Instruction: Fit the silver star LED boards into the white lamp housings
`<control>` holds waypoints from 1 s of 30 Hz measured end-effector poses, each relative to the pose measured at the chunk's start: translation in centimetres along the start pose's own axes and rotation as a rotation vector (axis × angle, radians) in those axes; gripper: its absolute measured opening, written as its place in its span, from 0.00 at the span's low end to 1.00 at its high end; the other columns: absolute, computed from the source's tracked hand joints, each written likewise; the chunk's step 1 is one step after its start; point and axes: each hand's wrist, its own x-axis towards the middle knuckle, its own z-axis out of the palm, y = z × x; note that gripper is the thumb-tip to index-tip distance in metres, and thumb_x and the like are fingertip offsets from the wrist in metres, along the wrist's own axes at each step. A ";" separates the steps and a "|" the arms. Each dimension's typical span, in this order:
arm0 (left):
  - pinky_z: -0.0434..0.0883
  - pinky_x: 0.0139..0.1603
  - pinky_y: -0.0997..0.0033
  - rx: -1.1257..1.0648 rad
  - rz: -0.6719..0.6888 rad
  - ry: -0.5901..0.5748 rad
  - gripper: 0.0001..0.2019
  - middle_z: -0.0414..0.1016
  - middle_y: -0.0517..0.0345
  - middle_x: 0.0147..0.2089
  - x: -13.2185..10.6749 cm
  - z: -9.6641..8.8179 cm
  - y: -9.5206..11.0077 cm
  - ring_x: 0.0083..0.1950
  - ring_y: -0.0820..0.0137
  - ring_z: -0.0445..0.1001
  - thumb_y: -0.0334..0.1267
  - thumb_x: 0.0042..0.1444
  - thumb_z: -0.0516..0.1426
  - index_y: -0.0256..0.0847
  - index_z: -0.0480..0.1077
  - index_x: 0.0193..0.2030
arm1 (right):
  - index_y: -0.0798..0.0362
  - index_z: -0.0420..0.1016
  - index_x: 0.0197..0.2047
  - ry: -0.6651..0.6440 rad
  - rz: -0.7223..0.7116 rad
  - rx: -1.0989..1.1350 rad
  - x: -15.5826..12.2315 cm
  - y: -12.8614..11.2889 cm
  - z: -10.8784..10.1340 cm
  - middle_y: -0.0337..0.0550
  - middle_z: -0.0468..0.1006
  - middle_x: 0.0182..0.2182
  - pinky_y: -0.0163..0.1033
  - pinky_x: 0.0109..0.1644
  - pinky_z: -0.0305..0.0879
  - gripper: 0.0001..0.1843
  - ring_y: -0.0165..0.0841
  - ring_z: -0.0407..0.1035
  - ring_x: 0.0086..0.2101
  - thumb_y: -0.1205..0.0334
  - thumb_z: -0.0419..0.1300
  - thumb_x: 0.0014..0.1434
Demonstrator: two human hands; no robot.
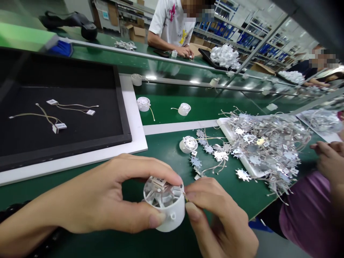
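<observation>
Hands [99, 193] [217, 218] around white plastic housing [172, 215]

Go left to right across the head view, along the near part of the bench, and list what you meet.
left hand → white round plastic housing → right hand → loose star-shaped metal board → co-worker's hand

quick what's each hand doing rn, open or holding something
Left hand: closed, gripping the round white plastic housing.
Right hand: closed, pinching a thin wire at the housing's rim.
</observation>
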 end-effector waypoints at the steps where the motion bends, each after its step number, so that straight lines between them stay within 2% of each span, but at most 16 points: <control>1: 0.77 0.50 0.79 0.018 0.009 -0.002 0.21 0.80 0.70 0.58 0.0 -0.1 0.1 0.55 0.67 0.81 0.41 0.59 0.69 0.62 0.74 0.58 | 0.55 0.76 0.47 -0.027 0.011 -0.002 0.1 0.0 -0.2 0.38 0.80 0.34 0.40 0.38 0.72 0.14 0.30 0.74 0.34 0.79 0.60 0.61; 4: 0.76 0.51 0.79 0.081 0.032 -0.013 0.21 0.80 0.69 0.58 0.0 -0.1 0.2 0.54 0.68 0.81 0.39 0.59 0.68 0.60 0.74 0.58 | 0.56 0.76 0.50 -0.011 -0.006 -0.054 0.3 0.1 -0.3 0.39 0.81 0.35 0.38 0.39 0.72 0.16 0.29 0.74 0.34 0.79 0.61 0.61; 7: 0.74 0.53 0.81 0.129 0.044 -0.002 0.23 0.80 0.69 0.58 0.1 0.0 0.2 0.54 0.70 0.81 0.35 0.58 0.68 0.59 0.74 0.58 | 0.57 0.77 0.48 -0.014 -0.031 -0.080 0.4 0.1 -0.3 0.39 0.80 0.34 0.37 0.36 0.70 0.16 0.28 0.73 0.32 0.81 0.60 0.61; 11: 0.75 0.51 0.80 0.110 0.063 0.007 0.23 0.81 0.67 0.56 0.1 0.1 0.1 0.50 0.70 0.82 0.32 0.58 0.67 0.57 0.74 0.58 | 0.55 0.75 0.45 -0.060 -0.076 -0.196 0.5 0.5 -0.5 0.38 0.79 0.32 0.36 0.33 0.68 0.11 0.27 0.71 0.30 0.78 0.59 0.64; 16: 0.77 0.50 0.76 0.123 0.053 0.025 0.21 0.82 0.64 0.56 0.3 -0.1 -0.1 0.52 0.65 0.82 0.35 0.57 0.68 0.56 0.76 0.57 | 0.54 0.73 0.42 -0.120 -0.162 -0.364 0.6 1.2 -1.2 0.39 0.78 0.31 0.39 0.37 0.67 0.06 0.31 0.69 0.32 0.73 0.59 0.70; 20: 0.78 0.49 0.74 0.133 0.027 0.034 0.20 0.83 0.62 0.56 0.3 -0.3 0.0 0.52 0.62 0.82 0.37 0.57 0.68 0.55 0.77 0.56 | 0.55 0.73 0.42 -0.183 -0.224 -0.453 1.0 1.1 -1.7 0.42 0.78 0.31 0.42 0.41 0.65 0.05 0.33 0.68 0.34 0.73 0.60 0.70; 25: 0.78 0.50 0.75 0.134 0.053 0.047 0.19 0.83 0.63 0.54 0.4 -0.3 0.2 0.51 0.64 0.83 0.37 0.57 0.68 0.53 0.77 0.55 | 0.54 0.72 0.39 -0.219 -0.203 -0.411 1.3 0.6 -2.0 0.41 0.76 0.28 0.42 0.38 0.62 0.06 0.33 0.65 0.31 0.74 0.59 0.68; 30: 0.76 0.44 0.79 0.137 0.033 0.009 0.19 0.82 0.65 0.56 0.3 -0.2 0.0 0.50 0.66 0.82 0.38 0.60 0.67 0.56 0.74 0.57 | 0.55 0.74 0.39 -0.209 -0.120 -0.280 1.4 0.3 -1.8 0.39 0.74 0.27 0.40 0.32 0.59 0.07 0.30 0.66 0.29 0.77 0.60 0.65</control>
